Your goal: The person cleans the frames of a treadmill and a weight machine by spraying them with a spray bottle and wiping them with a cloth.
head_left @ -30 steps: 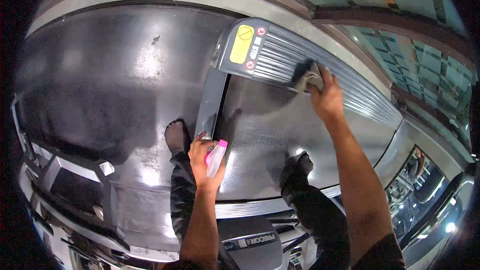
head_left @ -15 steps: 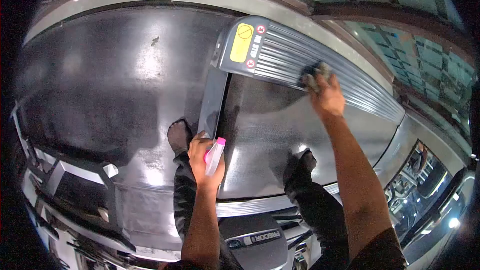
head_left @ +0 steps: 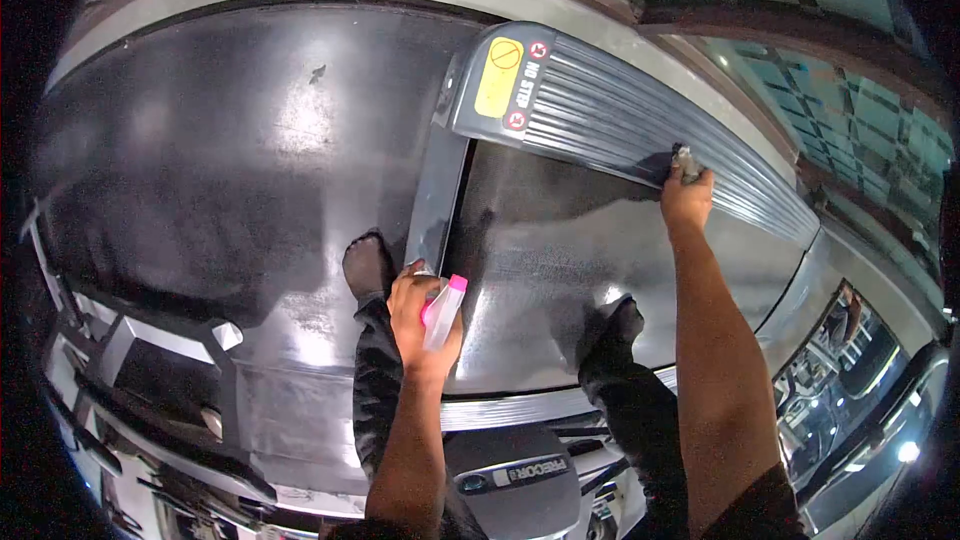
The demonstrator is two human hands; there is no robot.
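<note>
My left hand [head_left: 422, 325] is closed around a clear spray bottle [head_left: 443, 320] with a pink part at its end, above the grey side rail [head_left: 437, 195] of a treadmill. Out to the right, my right hand [head_left: 688, 202] grips a bunched greyish cloth [head_left: 686, 162]. The cloth lies against the ribbed grey end cover [head_left: 625, 105], near its lower long edge. A yellow warning label [head_left: 499, 80] and the words NO STEP mark the left end of that cover. Below it stretches the black treadmill belt [head_left: 540, 250].
My feet, in dark see-through socks [head_left: 368, 265], stand on either side of the rail. A console housing marked PRECOR [head_left: 515, 485] is at the bottom. Dark floor [head_left: 200, 140] spreads left; a mirror-like panel [head_left: 835, 350] is at right, and tiled glass [head_left: 870, 120] lies beyond the ledge.
My right hand has moved right and slightly down along the ribbed cover with the cloth. The whole view has shifted slightly; my left hand still holds the bottle.
</note>
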